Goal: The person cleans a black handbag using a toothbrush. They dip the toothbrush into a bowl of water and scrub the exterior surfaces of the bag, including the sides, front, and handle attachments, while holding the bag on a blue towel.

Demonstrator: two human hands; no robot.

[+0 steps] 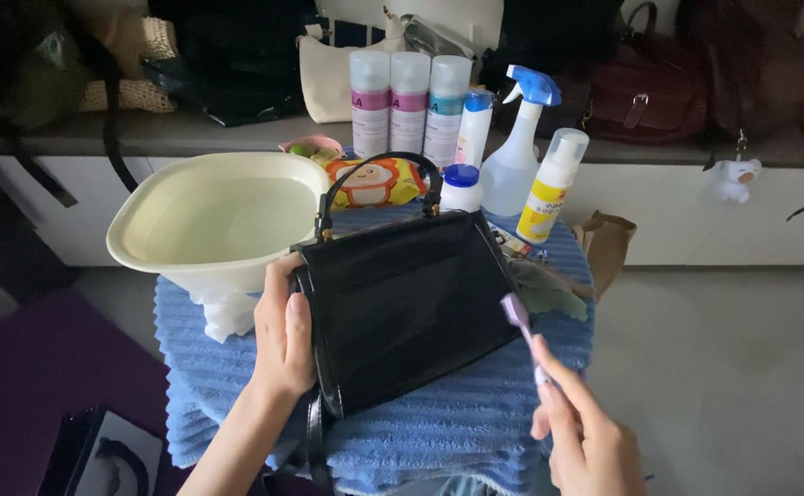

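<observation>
I see L hand clamped on glossy black leather handbag, lying on blue ribbed towel. R hand pinches lilac plastic brush, bristle end touching bag's right edge. Cream plastic basin just beside.

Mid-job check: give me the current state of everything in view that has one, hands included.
Glossy black leather handbag: closed, lying on the blue ribbed towel, handle up.
Left hand: gripping the handbag's left edge.
Right hand: holding a small purple brush, head at the bag's right edge.
Cream plastic basin: upright, contents unclear.
Three white spray cans: upright, capped.
Blue-topped spray bottle: upright.
White pump bottle with yellow label: upright, capped.
</observation>
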